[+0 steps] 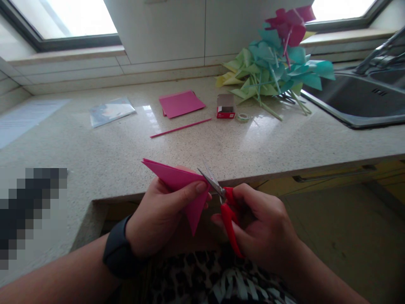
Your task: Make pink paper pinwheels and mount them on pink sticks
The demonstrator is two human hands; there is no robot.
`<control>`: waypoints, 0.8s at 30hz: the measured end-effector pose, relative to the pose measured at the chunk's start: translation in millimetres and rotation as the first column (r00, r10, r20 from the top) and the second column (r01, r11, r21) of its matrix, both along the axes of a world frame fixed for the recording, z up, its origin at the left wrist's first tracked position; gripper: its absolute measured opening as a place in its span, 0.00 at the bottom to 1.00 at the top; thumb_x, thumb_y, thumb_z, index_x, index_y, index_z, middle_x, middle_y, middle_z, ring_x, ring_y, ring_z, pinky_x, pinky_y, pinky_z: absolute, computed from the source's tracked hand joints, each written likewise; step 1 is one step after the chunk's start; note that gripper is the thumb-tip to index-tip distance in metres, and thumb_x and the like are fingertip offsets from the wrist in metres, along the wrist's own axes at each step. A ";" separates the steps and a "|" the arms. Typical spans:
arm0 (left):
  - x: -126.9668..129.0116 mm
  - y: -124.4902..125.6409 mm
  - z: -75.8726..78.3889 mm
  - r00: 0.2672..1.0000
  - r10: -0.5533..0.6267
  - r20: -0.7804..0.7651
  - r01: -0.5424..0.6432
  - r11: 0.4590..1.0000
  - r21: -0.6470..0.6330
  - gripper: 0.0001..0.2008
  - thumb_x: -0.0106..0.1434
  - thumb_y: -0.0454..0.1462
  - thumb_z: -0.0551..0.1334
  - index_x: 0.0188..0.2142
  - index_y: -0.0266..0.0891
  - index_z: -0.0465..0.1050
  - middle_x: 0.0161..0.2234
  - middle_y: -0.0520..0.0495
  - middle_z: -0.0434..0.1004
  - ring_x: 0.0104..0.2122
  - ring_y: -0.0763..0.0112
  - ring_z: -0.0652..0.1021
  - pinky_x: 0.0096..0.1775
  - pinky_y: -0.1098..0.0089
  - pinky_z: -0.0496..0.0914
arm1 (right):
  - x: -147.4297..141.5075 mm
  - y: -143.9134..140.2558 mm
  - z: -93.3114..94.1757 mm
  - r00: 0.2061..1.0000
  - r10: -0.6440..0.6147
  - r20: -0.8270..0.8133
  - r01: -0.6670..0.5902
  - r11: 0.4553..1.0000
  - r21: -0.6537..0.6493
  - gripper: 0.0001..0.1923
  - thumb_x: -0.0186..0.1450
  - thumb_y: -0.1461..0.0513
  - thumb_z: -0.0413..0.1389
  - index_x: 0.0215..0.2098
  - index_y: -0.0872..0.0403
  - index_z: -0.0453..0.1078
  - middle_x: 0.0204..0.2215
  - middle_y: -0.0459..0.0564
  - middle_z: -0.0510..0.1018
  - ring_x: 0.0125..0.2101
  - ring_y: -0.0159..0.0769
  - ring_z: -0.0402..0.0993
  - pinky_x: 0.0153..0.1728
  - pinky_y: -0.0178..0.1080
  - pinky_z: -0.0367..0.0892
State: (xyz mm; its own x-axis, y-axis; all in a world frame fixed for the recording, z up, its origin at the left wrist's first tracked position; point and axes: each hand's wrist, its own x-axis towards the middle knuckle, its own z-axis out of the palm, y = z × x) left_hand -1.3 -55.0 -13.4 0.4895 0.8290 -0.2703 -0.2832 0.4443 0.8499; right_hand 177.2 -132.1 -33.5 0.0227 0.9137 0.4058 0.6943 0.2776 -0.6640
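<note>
Countertop [95,160]: speckled stone, below windows.
Left hand [161,213]: fingers clamped on folded pink paper [182,185] over countertop's edge.
Right hand [265,230]: fingers closed through red scissors [226,209], blades apart at paper.
Pinwheels [275,63]: far across countertop.

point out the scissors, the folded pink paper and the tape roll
scissors [229,215], head view, on the red handle
folded pink paper [177,177], head view, on its upper flat face
tape roll [242,117], head view, on its rim

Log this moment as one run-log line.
left hand: holds folded pink paper | right hand: red scissors, blades open at paper edge
</note>
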 end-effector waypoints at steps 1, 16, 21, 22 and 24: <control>0.0 0.1 -0.2 1.000 0.001 0.000 -0.001 1.000 0.004 0.09 0.56 0.37 0.75 0.31 0.37 0.78 0.27 0.51 0.81 0.27 0.75 0.79 0.31 0.78 0.74 | 0.0 0.0 0.1 1.000 0.005 -0.004 -0.005 1.000 -0.006 0.13 0.62 0.54 0.62 0.29 0.53 0.67 0.19 0.41 0.68 0.18 0.28 0.61 0.20 0.33 0.57; -0.5 1.0 -1.6 1.000 -0.008 0.019 0.008 1.000 0.011 0.08 0.57 0.36 0.74 0.32 0.37 0.78 0.28 0.51 0.81 0.28 0.75 0.79 0.32 0.78 0.73 | -0.6 0.8 4.1 0.999 0.012 -0.043 -0.016 0.997 -0.077 0.13 0.62 0.54 0.62 0.29 0.53 0.65 0.19 0.41 0.68 0.19 0.29 0.61 0.20 0.34 0.56; -0.4 -0.1 0.5 1.000 0.005 -0.014 -0.005 1.000 0.017 0.08 0.57 0.36 0.75 0.32 0.37 0.78 0.27 0.51 0.81 0.27 0.76 0.78 0.31 0.78 0.72 | 0.1 1.3 4.5 1.000 0.012 -0.023 -0.013 0.998 -0.063 0.13 0.61 0.54 0.62 0.29 0.52 0.65 0.19 0.41 0.68 0.19 0.29 0.62 0.21 0.34 0.57; -0.4 -0.2 0.8 1.000 0.005 -0.017 -0.005 1.000 0.013 0.08 0.57 0.36 0.75 0.32 0.37 0.78 0.27 0.51 0.81 0.27 0.76 0.79 0.31 0.78 0.72 | 0.2 1.3 4.4 1.000 0.011 -0.018 -0.013 0.998 -0.063 0.13 0.61 0.54 0.62 0.29 0.52 0.65 0.19 0.42 0.68 0.19 0.29 0.62 0.21 0.34 0.57; -0.3 -0.2 1.1 1.000 0.002 -0.010 -0.002 1.000 0.008 0.09 0.56 0.36 0.75 0.31 0.36 0.78 0.27 0.50 0.81 0.27 0.75 0.79 0.31 0.78 0.73 | 0.3 1.1 4.0 1.000 0.008 -0.014 -0.009 0.998 -0.070 0.13 0.61 0.54 0.62 0.29 0.52 0.65 0.19 0.42 0.68 0.20 0.30 0.62 0.21 0.34 0.57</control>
